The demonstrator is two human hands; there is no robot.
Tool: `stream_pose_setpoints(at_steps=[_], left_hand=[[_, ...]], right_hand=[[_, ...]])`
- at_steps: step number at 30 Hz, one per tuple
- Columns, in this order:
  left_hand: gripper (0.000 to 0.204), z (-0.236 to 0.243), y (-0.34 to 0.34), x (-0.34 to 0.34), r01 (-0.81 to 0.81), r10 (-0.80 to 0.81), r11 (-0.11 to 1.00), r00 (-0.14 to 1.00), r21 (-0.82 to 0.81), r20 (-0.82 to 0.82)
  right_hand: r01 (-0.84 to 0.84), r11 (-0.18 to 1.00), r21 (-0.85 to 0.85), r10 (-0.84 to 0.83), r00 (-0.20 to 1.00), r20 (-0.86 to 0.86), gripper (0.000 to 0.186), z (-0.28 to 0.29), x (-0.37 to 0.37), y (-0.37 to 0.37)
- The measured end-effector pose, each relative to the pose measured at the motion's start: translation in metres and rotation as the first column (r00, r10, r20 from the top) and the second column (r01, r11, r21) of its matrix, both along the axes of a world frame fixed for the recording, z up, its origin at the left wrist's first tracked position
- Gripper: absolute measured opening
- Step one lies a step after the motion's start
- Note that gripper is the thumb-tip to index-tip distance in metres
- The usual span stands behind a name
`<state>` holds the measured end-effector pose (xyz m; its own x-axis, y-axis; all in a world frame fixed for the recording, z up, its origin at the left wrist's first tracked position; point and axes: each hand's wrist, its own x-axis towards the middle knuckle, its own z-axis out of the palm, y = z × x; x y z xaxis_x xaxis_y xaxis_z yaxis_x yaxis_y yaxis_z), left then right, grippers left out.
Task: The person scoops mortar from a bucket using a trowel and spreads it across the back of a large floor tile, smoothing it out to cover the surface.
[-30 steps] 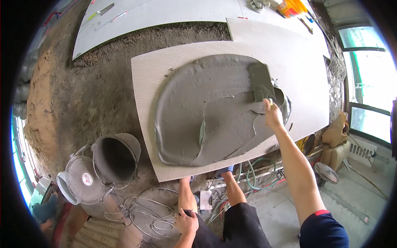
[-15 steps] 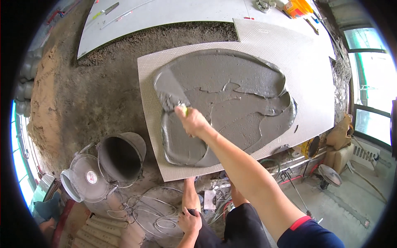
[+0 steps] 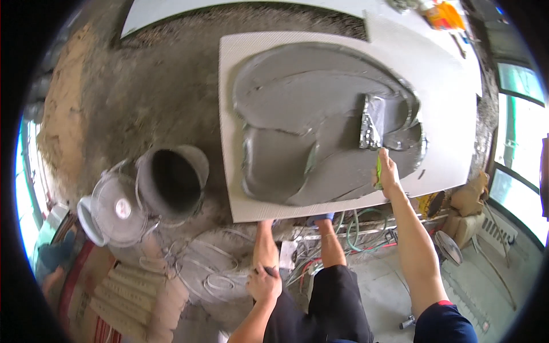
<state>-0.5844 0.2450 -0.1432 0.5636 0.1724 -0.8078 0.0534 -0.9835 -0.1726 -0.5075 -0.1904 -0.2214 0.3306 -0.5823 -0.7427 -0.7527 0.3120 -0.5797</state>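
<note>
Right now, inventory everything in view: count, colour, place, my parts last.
Flat textured slab: one, off-white, ahead
Wet spread mortar: one patch, grey, on slab
Green-handled metal trowel: one, silver, over mortar
Round deep bucket: one, dark grey, left
Round caged fan: one, white, beside bucket
Thin looped cable: count unclear, white, lower left
Ridged stack: one, beige, lower left
Plastic tub: one, orange, upper right
Framed window panes: several, pale, right
Legs: two, black shorts, bottom centre
Left hand: one, bare, left leg
Right hand: one, bare, trowel handle
</note>
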Motion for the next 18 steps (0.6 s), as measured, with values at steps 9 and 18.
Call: stream_pose_setpoints(at_steps=[9, 18], left_hand=[[0.06, 0.0, 0.003, -0.004, -0.006, 0.007, 1.0, 0.999, -0.022, 0.051], [0.064, -0.003, 0.006, -0.011, -0.041, 0.041, 0.999, 0.999, -0.028, 0.016]], right_hand=[[-0.734, 0.676, 0.071, 0.729, 0.679, 0.082, 0.054, 0.01, 0.024, 0.141], [-0.975, -0.147, -0.165, 0.92, -0.073, -0.386, 0.053, 0.029, 0.11, 0.1]])
